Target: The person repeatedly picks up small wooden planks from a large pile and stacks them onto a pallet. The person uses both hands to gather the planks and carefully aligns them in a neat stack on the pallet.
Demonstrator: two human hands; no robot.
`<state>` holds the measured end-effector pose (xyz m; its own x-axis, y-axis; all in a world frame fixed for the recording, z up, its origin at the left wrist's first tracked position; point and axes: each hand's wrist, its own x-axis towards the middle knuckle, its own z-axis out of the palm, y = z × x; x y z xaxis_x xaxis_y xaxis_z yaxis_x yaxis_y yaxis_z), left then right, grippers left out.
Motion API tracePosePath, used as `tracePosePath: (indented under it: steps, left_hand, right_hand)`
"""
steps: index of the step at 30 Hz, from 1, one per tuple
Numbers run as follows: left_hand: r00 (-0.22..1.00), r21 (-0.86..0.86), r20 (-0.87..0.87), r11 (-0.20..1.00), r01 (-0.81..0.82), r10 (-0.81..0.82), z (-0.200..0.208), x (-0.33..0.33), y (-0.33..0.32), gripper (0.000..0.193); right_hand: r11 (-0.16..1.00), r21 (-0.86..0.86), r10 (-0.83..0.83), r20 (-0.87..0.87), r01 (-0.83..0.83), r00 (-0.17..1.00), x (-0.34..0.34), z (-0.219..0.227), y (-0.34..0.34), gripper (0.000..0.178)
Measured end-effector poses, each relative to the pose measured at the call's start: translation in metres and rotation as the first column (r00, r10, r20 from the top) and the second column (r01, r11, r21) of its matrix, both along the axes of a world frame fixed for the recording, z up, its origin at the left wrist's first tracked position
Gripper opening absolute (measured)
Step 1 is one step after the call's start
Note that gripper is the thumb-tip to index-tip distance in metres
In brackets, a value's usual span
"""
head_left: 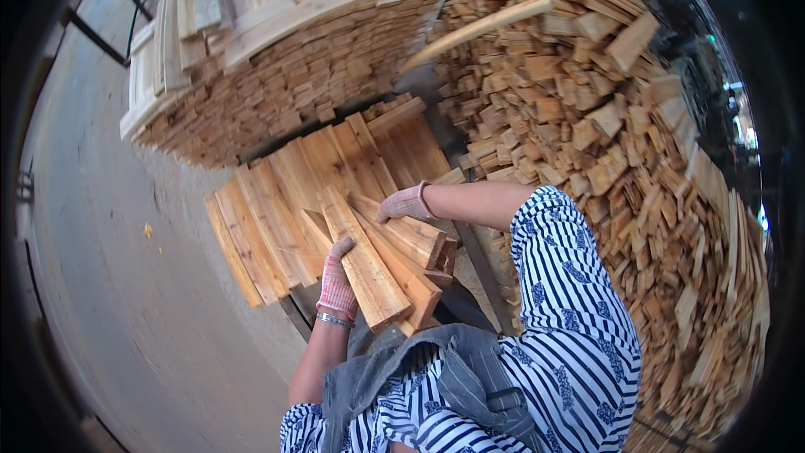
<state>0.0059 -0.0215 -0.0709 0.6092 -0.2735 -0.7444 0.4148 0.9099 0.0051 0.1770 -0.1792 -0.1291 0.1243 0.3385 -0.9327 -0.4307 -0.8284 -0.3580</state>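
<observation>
My left hand (338,285), in a pinkish-white knit glove, is closed around the side of a wooden board (362,264). That board lies slanted on top of a few others, its near end close to my waist. My right hand (406,203), gloved the same way, curls over the far part of another wooden board (407,235) in the same loose bundle; its fingertips are partly hidden. Under the bundle, several boards lie side by side in a flat layer (277,193) on a low metal stand (482,273).
A tall, neat stack of boards (285,88) stands at the far left, with loose planks on top. To the right rises a big heap of short wood offcuts (579,117), a long strip (482,29) jutting out of it. Concrete floor (151,285) spreads along the left.
</observation>
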Motion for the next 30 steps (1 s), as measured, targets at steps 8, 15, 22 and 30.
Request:
tracePosePath:
  steps: [8,15,22,30]
  left_hand:
    - [0.978,0.008,-0.21,1.0,0.013,-0.011,-0.118,0.011,0.029,0.055]
    - [0.971,0.057,-0.235,0.998,-0.042,0.054,-0.129,-0.002,-0.023,0.052]
    - [0.981,0.432,-0.183,0.901,0.026,0.06,-0.169,-0.001,0.021,0.037]
    - [0.949,0.709,-0.279,0.636,0.305,-0.145,-0.308,0.049,0.064,0.104]
  right_hand:
    - [0.981,-0.12,-0.185,-0.354,0.152,0.917,-0.009,-0.087,0.036,0.037]
    - [0.981,0.191,-0.04,0.111,0.018,0.993,-0.038,-0.106,-0.031,0.078]
    - [0.992,0.015,0.123,0.175,-0.127,0.977,-0.024,-0.108,0.033,0.101]
    - [0.996,-0.087,0.08,0.606,-0.033,0.792,-0.034,-0.236,0.084,0.094]
